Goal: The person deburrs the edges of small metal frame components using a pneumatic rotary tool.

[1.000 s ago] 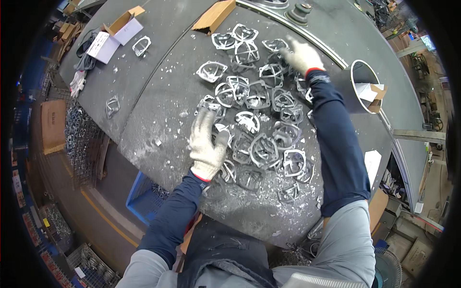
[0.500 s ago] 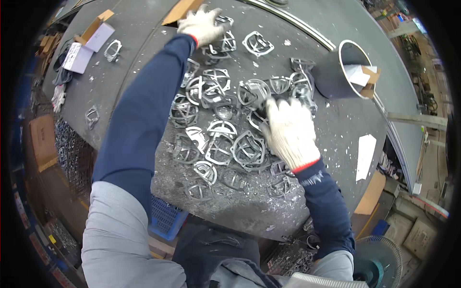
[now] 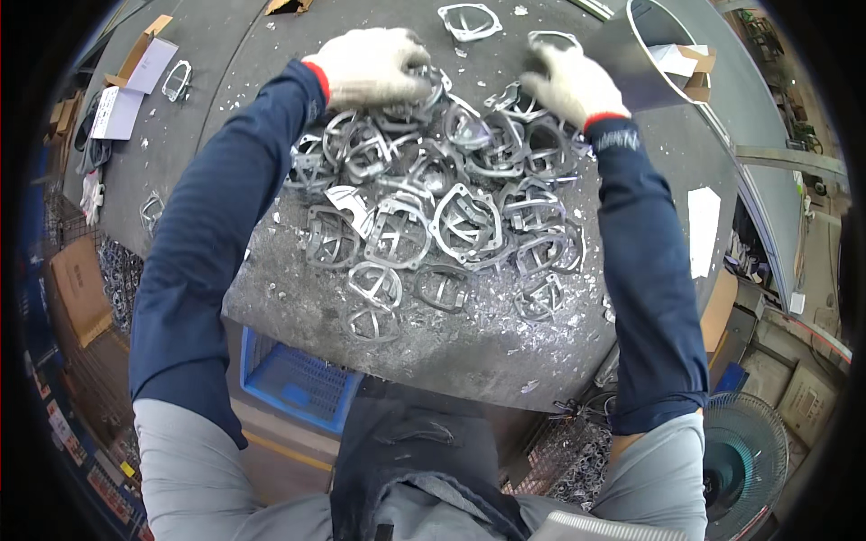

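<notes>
A heap of silvery-grey cast metal frames, ring-shaped with inner ribs and corner lugs, lies across the dark table. My left hand, in a white knitted glove with a red cuff, is at the heap's far left edge. Its fingers curl against metal frames there, and the fingertips are partly hidden. At the far right edge, my right hand wears a matching glove. Its curled fingers are blurred by motion and point inward, close to a single frame and above others; whether they grip anything is unclear.
A separate frame lies beyond the heap. A dark bin holding cardboard stands at the far right. White paper lies right; an open box and loose frames lie left. Below the table are a blue crate and a fan.
My left hand has come nearer, from the brown cardboard to the heap's edge. My right hand has moved from the heap's right side to its far edge. Frames sit closer together; the view has shifted.
</notes>
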Tool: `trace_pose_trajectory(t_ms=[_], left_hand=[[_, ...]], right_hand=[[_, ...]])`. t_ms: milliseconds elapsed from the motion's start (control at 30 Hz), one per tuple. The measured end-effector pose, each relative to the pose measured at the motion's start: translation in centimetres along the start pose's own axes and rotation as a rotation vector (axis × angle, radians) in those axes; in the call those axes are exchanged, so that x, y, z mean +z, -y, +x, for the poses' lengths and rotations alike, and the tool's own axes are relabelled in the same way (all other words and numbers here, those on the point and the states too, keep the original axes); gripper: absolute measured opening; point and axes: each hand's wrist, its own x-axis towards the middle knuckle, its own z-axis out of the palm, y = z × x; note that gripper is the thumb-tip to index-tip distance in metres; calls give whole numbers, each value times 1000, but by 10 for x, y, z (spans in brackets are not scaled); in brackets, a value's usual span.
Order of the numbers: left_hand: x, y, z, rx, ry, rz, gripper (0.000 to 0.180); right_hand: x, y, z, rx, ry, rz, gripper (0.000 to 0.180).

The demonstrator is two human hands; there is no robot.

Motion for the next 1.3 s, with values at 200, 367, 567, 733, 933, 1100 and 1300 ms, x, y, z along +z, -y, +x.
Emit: trace_pose_trajectory(t_ms=[200,367,567,733,933,1100,1300], left_hand=[[-26,-33,-29,-10,25,-166,54],[-3,-48,45,-36,-299,-156,73],[5,-92,92,221,70,-15,76],[-3,-113,-12,459,-312,-126,60],[104,-99,-228,29,-582,-51,102],[195,-147,-282,-63,-575,-218,130],[197,-144,-207,-14,-808,-109,117]], right_hand=[[-4,11,-136,-9,-7,-48,52],[0,9,-233,80,-108,162,57],[9,41,-324,110,-311,321,64],[36,52,-396,432,-532,397,73],[96,41,-441,593,-471,336,87],[101,66,-373,504,-645,466,89],[99,75,-305,347,-731,581,88]])
